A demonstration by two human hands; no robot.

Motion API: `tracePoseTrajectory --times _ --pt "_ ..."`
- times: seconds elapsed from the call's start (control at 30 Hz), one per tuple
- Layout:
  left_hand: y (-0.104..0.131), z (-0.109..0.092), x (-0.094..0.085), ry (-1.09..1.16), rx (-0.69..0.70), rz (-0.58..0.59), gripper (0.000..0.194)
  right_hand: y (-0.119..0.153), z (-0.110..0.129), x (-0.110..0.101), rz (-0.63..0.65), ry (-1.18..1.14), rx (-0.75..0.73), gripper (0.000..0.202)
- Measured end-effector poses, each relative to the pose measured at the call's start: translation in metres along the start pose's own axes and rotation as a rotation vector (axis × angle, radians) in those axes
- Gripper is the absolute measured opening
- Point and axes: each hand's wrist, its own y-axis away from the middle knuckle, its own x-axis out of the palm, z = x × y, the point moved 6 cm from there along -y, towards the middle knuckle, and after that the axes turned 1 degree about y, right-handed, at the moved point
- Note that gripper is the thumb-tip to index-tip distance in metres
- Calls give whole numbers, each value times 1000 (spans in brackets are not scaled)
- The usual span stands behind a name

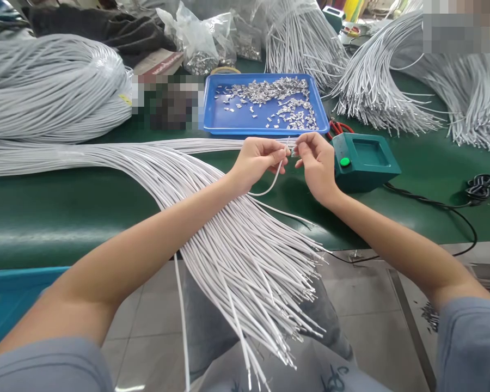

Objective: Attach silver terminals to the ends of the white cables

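Between thumb and fingers my left hand (263,159) pinches a single white wire (275,177) near its end, which points upward. Close beside it, my right hand (316,163) is closed in a pinch on a small metal terminal (293,152), partly hidden by the fingertips. The two hands almost meet in front of a blue tray (265,131) that holds many loose metal terminals (273,90). Under my left forearm a thick bundle of white wires (228,245) fans out over the table edge and my lap, with stripped ends showing.
Right of my hands stands a green device (365,160) with a lit green button and a black cable (428,202). Coiled grey wires (53,87) lie at the left, more wire bundles (375,81) at the back right. Clear bags of metal parts (204,43) stand behind the tray.
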Motion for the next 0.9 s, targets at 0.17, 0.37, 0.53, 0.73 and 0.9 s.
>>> tracePoseTrajectory --times 0.17,0.37,0.53,0.73,0.9 --pt "0 -4 1 -24 52 37 20 2 3 4 69 -134 52 46" --pt "-1 -2 -1 -43 59 -7 17 3 7 5 93 -112 36 47" --pt "0 -2 0 -22 58 -38 16 1 9 5 89 -61 -13 33" --pt "1 -3 0 -25 64 -29 19 -1 11 3 51 50 -107 23" --pt "2 -1 7 -56 79 74 20 -1 19 1 57 158 -189 20"
